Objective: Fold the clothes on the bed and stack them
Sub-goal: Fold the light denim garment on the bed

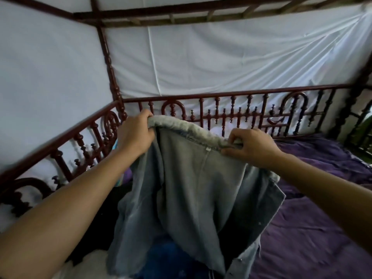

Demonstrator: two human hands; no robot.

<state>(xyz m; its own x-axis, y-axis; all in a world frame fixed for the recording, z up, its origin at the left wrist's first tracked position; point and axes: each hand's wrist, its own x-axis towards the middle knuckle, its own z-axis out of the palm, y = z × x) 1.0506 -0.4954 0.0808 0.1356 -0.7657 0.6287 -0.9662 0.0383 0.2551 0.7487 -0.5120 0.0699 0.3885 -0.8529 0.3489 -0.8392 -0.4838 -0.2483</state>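
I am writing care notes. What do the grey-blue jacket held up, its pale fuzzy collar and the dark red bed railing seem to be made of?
The grey-blue jacket looks like faded denim: matte, woven, with an unevenly washed colour. Its pale fuzzy collar looks like fleece or sherpa, by its nappy pile. The dark red bed railing seems glossy varnished wood, turned into spindles.

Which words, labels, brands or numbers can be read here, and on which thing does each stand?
No text can be read anywhere in this view.
The small pale tag under the collar of the denim jacket, held up by the left hand and the right hand: too small and blurred to read.
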